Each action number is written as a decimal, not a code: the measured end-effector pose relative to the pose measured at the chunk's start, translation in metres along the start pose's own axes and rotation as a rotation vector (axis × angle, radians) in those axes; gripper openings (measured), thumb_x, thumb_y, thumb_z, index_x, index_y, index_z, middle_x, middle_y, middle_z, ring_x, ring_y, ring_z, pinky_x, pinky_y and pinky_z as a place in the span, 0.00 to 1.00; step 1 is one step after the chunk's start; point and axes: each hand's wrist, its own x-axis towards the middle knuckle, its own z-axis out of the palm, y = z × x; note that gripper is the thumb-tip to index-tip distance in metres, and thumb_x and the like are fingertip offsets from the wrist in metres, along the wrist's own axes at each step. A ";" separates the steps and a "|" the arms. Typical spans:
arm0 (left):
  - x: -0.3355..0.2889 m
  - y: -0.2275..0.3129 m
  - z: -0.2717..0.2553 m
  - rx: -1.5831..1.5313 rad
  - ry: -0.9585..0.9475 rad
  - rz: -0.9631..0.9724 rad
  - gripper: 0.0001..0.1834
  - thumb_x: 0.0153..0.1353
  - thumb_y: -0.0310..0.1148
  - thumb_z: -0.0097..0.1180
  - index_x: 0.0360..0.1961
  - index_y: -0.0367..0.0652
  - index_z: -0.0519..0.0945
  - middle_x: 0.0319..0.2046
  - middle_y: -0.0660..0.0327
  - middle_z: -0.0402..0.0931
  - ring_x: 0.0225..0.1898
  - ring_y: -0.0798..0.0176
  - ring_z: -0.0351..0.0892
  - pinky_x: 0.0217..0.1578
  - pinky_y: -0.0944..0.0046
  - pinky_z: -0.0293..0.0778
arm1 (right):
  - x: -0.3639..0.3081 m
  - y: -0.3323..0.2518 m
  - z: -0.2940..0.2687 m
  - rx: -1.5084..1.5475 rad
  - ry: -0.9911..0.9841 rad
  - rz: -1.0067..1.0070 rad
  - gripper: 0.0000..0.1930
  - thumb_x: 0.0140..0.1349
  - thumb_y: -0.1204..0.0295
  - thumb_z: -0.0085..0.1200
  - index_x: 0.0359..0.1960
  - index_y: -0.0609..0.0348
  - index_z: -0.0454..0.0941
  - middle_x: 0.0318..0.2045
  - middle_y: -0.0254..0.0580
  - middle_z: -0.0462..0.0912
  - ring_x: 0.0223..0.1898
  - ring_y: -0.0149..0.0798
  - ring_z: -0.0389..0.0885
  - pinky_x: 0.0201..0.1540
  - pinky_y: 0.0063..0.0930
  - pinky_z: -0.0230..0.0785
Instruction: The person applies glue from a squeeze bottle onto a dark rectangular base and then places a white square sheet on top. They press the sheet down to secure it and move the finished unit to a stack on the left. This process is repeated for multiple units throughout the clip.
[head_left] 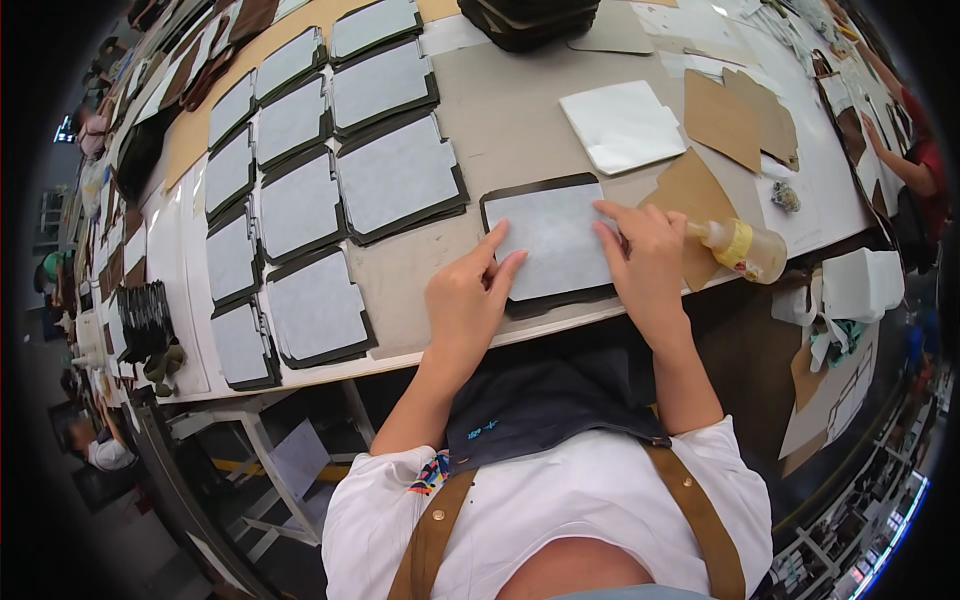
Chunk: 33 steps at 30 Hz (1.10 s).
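Observation:
In front of me a light grey-white sheet (pixel 555 245) lies on a slightly larger black panel (pixel 540 187), whose dark margin shows along the far and near edges. The thumb and index finger of my left hand (pixel 468 295) are apart and rest on the sheet's left side. On its right side, the thumb and forefinger of my right hand (pixel 645 255) touch it in the same spread way. Neither hand is closed round anything. A clear squeeze bottle with a yellow band (pixel 745 250) lies on its side just beyond my right hand.
Several black panels topped with pale sheets (pixel 300 205) stand in rows to the left. A stack of white sheets (pixel 625 125), brown cardboard pieces (pixel 722 118) and a dark stack (pixel 530 22) lie farther off. A person in red (pixel 920 150) works at the right. The table's near edge (pixel 420 355) runs before me.

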 end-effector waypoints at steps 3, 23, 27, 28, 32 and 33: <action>0.000 -0.001 0.001 0.012 0.003 0.011 0.20 0.61 0.36 0.69 0.53 0.42 0.85 0.16 0.60 0.74 0.16 0.64 0.70 0.22 0.63 0.67 | 0.000 0.000 0.001 0.000 -0.006 0.008 0.10 0.60 0.75 0.63 0.43 0.58 0.84 0.25 0.35 0.82 0.30 0.40 0.73 0.44 0.37 0.58; 0.010 -0.010 -0.027 0.136 0.025 0.081 0.19 0.62 0.29 0.65 0.55 0.47 0.84 0.24 0.63 0.74 0.24 0.66 0.70 0.25 0.64 0.66 | 0.000 0.009 -0.006 -0.034 -0.055 0.072 0.18 0.57 0.73 0.66 0.50 0.53 0.82 0.42 0.38 0.78 0.48 0.43 0.74 0.54 0.40 0.59; 0.011 -0.007 -0.020 0.288 0.038 0.278 0.26 0.59 0.38 0.68 0.60 0.51 0.81 0.60 0.53 0.72 0.63 0.47 0.66 0.60 0.48 0.64 | 0.000 0.007 -0.005 -0.064 -0.072 -0.046 0.23 0.59 0.70 0.65 0.58 0.52 0.79 0.59 0.43 0.74 0.63 0.48 0.68 0.64 0.46 0.54; 0.010 -0.007 -0.018 0.300 0.005 0.277 0.29 0.59 0.41 0.69 0.62 0.52 0.79 0.64 0.50 0.66 0.67 0.43 0.59 0.64 0.45 0.58 | 0.001 0.004 -0.004 -0.086 -0.090 -0.083 0.25 0.60 0.69 0.65 0.60 0.52 0.78 0.63 0.44 0.72 0.66 0.49 0.66 0.67 0.48 0.52; 0.008 -0.011 -0.014 0.380 -0.101 0.280 0.36 0.58 0.49 0.69 0.67 0.53 0.75 0.75 0.41 0.49 0.76 0.33 0.41 0.71 0.35 0.44 | 0.000 0.005 0.000 -0.228 -0.191 -0.142 0.29 0.63 0.62 0.63 0.65 0.52 0.74 0.73 0.45 0.62 0.75 0.51 0.56 0.74 0.57 0.43; 0.009 -0.013 -0.015 0.406 -0.120 0.280 0.37 0.58 0.50 0.68 0.67 0.52 0.74 0.75 0.38 0.46 0.77 0.32 0.39 0.71 0.34 0.42 | -0.001 0.005 -0.001 -0.237 -0.193 -0.140 0.29 0.63 0.61 0.63 0.66 0.53 0.74 0.74 0.45 0.61 0.75 0.51 0.55 0.74 0.58 0.42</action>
